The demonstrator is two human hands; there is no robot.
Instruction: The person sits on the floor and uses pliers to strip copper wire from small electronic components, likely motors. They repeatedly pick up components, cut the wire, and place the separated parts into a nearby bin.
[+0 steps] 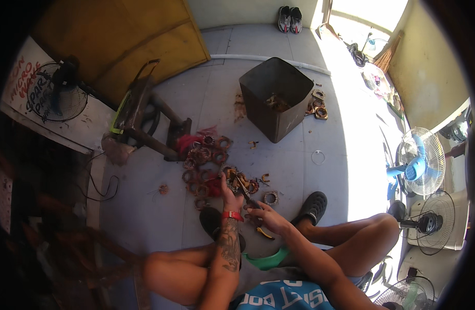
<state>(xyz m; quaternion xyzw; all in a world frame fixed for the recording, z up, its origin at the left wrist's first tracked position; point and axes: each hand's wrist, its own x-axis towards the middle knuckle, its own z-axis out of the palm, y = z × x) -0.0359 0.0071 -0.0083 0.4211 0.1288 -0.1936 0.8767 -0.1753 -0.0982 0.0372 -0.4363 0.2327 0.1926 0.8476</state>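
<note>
Near centre view, left hand has its fingers closed around a brown motor part; outline is partly hidden. Right hand has its fingers clamped on a dark-handled tool, pointing to 11 o'clock, far end at the part. Can't tell if it bites or just touches. Red watch on left wrist.

Clock from the hands: loose square-edged metal ring just beside them at 3. Yellow-handled tool at 5, near the right hand. Pile of copper-wound rings at 11, some touching each other, red cloth at its far edge. Dark wheeled frame past that at 10.

Tall dark bin at 1, well apart from the hands, some brown scrap inside. More rings just right of it. Thin white loop flat on the floor at 2. Blue fan farther out, between 2 and 3. Pair of sneakers by the wall, past 12.
</note>
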